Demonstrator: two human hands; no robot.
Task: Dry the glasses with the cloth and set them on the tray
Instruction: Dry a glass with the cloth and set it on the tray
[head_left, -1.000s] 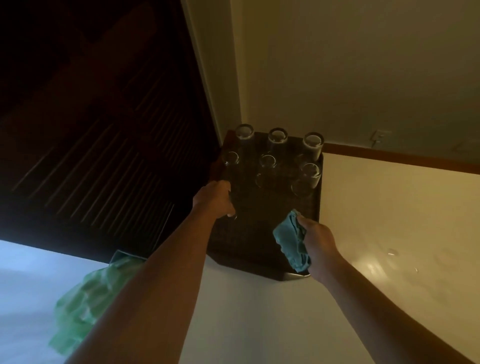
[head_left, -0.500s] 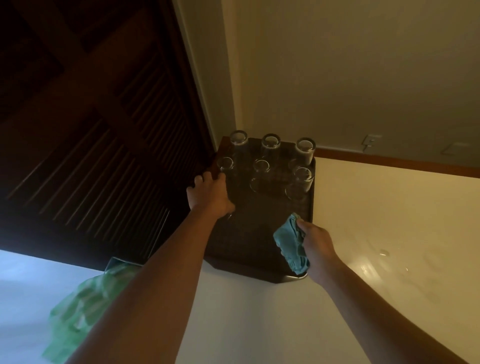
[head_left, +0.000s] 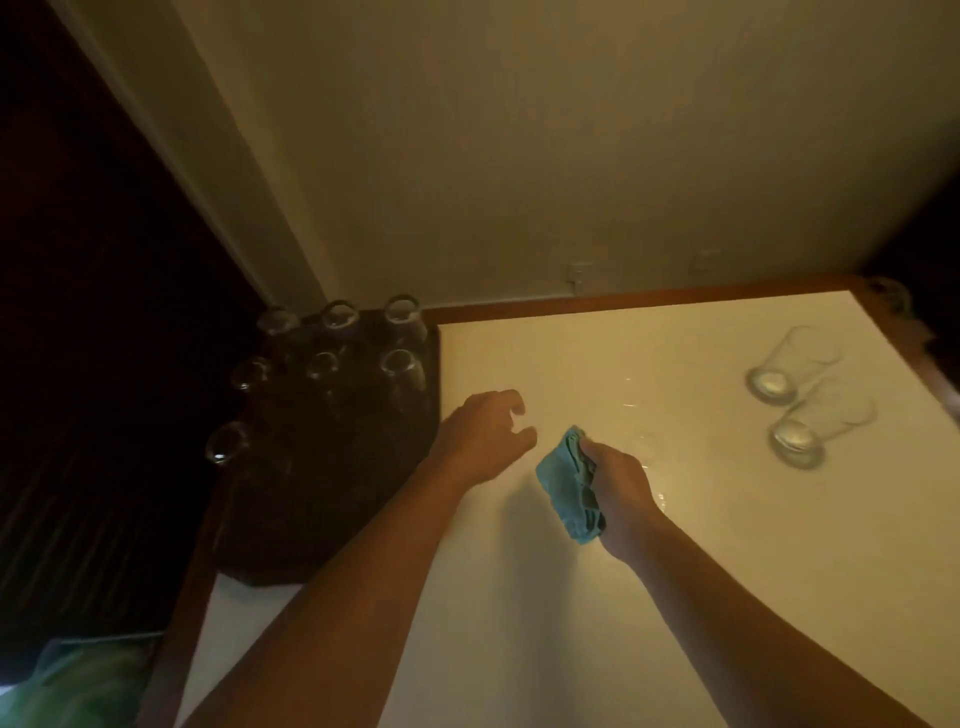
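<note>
A dark tray (head_left: 322, 499) lies at the table's left corner with several clear glasses standing on it; the nearest glass (head_left: 224, 441) stands alone at its left side. My left hand (head_left: 485, 436) hovers just right of the tray over the white table, empty, fingers loosely curled and apart. Bunched in my right hand (head_left: 621, 486) is a teal cloth (head_left: 569, 488), held low over the table. Two glasses (head_left: 789, 366) (head_left: 818, 421) stand upside down at the far right of the table.
The white table (head_left: 571, 623) has a wooden edge along the wall and a few water spots near my right hand. A wall socket (head_left: 579, 271) sits above the back edge. Green fabric (head_left: 78, 680) lies at bottom left beside dark louvred doors.
My left hand let go of the glass on the tray's left side and moved right, off the tray. The view swung right, revealing two glasses on the table.
</note>
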